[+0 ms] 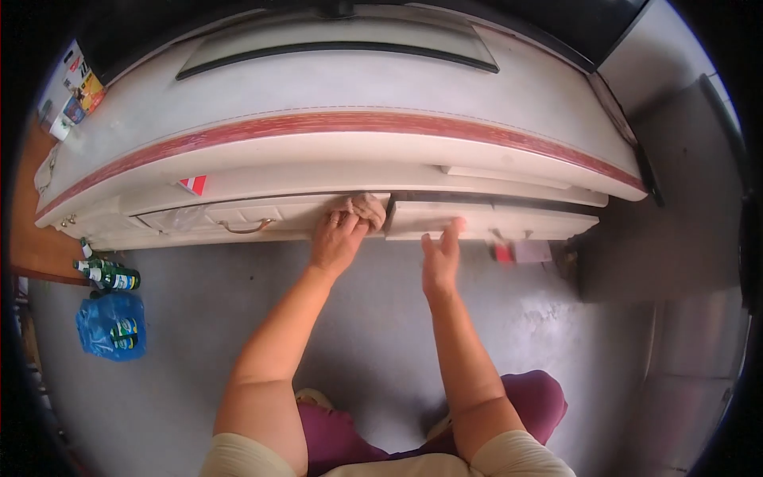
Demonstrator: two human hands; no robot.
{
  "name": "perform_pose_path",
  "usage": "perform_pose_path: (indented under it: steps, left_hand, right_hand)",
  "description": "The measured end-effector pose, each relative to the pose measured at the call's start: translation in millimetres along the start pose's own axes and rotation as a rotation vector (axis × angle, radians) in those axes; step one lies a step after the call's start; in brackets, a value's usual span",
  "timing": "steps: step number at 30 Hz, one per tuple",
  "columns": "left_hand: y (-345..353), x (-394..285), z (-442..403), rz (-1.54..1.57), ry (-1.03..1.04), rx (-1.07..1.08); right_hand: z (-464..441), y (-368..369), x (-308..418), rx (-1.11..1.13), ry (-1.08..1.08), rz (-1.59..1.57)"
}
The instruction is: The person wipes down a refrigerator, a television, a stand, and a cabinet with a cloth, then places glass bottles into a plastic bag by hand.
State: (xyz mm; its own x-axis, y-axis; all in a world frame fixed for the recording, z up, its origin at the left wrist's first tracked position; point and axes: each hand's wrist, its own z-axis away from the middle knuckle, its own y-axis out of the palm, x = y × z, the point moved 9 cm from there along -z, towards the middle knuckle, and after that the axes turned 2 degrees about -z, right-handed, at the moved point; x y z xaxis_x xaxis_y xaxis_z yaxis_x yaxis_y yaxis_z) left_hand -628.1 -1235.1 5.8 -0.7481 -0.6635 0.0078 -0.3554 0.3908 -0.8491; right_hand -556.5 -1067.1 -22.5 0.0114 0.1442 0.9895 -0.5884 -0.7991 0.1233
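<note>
My left hand [336, 238] is closed around a crumpled beige-brown rag [367, 210]. The rag presses against the right end of the left drawer front [298, 213], which has a curved metal handle [248, 227]. My right hand [442, 258] is in front of the right drawer front [417, 216], thumb and fingers apart and slightly blurred. Whether its fingertips touch the panel I cannot tell. A dark gap shows along the top of the right drawer. Both drawers belong to a low white cabinet [358, 151] with a red-edged top.
A dark-edged panel [342, 54] lies on the cabinet top. Green bottles [115, 277] and a blue plastic bag [94, 330] are on the grey floor at left. A red and pale item [531, 252] is below the right drawer. A dark box-like unit [652, 215] stands at right.
</note>
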Motion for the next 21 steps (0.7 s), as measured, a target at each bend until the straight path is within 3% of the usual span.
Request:
perform_pose_path:
  steps: [2,3,4,5,9,12,13,14,19,20,21]
  left_hand:
    - [10.5,-0.2,6.9,0.006,0.011,0.070]
    - [32.3,-1.2,16.6,-0.036,0.075,0.295]
    - [38.7,20.6,32.6,0.069,-0.286,0.225]
    - [75.7,26.1,55.5,0.020,-0.184,0.278]
    - [40.9,9.7,40.4,-0.047,0.015,0.284]
    - [9.2,-7.6,8.0,0.007,0.049,0.172]
    - [-17.0,-12.5,-7.8,0.014,0.043,-0.057]
    - [-24.4,-9.6,-17.7,0.025,0.002,-0.099]
    - [46.1,-0.5,19.9,-0.024,-0.019,0.316]
    - [74.3,8.4,41.2,-0.086,-0.031,0.225]
    - [74.1,8.7,46.2,-0.103,0.012,0.282]
  right_hand:
    - [4.4,3.9,-1.8,-0.022,0.009,0.072]
    - [4.5,4.3,-3.7,-0.013,-0.012,0.104]
    - [3.2,1.7,-11.1,0.001,-0.032,0.138]
    - [1.3,-0.8,-16.1,0.012,-0.054,0.172]
    - [1.0,-7.8,-23.0,0.039,-0.073,0.265]
    - [6.5,-7.4,-14.7,0.076,-0.127,0.241]
    - [8.4,-8.5,-13.7,0.080,-0.130,0.255]
    - [10.7,-9.6,-12.9,0.083,-0.132,0.271]
    - [9.6,-9.7,-12.3,0.053,-0.072,0.272]
    - [9.5,-10.5,-13.7,0.053,-0.073,0.288]
    - [8.8,-10.6,-12.4,0.057,-0.085,0.273]
